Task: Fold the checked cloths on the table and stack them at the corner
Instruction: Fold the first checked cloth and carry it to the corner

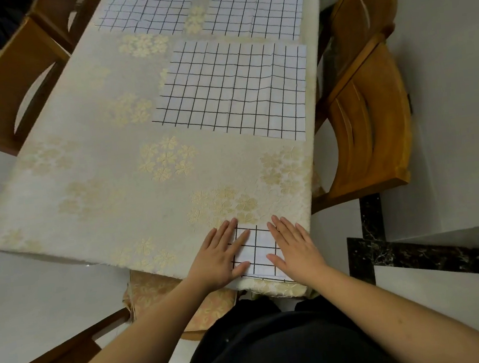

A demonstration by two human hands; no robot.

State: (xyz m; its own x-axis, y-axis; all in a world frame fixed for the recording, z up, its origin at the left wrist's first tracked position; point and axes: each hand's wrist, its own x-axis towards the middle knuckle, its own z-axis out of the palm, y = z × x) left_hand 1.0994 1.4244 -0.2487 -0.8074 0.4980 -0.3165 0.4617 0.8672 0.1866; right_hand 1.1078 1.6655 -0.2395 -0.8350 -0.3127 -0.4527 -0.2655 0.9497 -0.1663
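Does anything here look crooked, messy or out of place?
Nothing stands out. Both hands, left hand and right hand, press flat on a neatly folded cloth at the table's near corner, and three unfolded cloths lie flat farther up the tablecloth.

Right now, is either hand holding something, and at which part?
Nothing is gripped. The left hand and right hand lie flat with straight fingers on the folded checked cloth, pressing its left and right sides at the table corner.
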